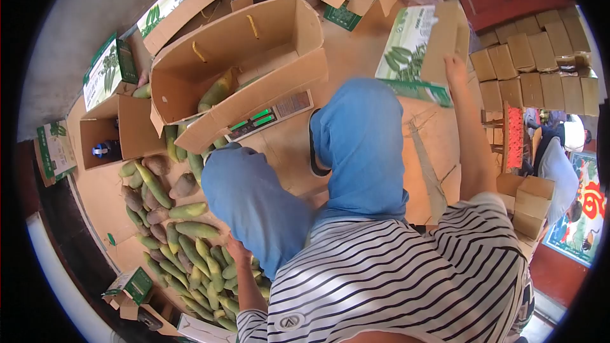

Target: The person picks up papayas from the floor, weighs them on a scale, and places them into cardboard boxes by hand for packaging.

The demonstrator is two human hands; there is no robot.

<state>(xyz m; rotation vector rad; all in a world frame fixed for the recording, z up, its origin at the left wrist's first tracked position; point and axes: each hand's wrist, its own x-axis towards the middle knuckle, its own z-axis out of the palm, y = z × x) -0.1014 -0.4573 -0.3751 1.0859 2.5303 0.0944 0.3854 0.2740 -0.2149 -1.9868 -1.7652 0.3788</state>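
Note:
My right hand (455,75) grips the edge of a white-and-green printed carton (441,44), tilted on the right side of the floor. My left hand (238,251) hangs beside my left knee, close to a pile of long green-yellow vegetables (197,251) that look like cucumbers or green radishes. Its fingers are mostly hidden or too small to read. Before my knees stands a large open carton (241,51) with rope handles and a few of the same vegetables (219,89) inside. Just in front of it shows a digital scale display (260,117) with green figures.
Brownish roundish roots (184,184) lie among the vegetables. A small open carton (121,130) holding a dark blue item stands left. More printed cartons (111,70) line the wall. Stacked plain boxes (534,57) rise at right, with another person (559,159) beyond. Flattened cardboard (432,152) covers the floor.

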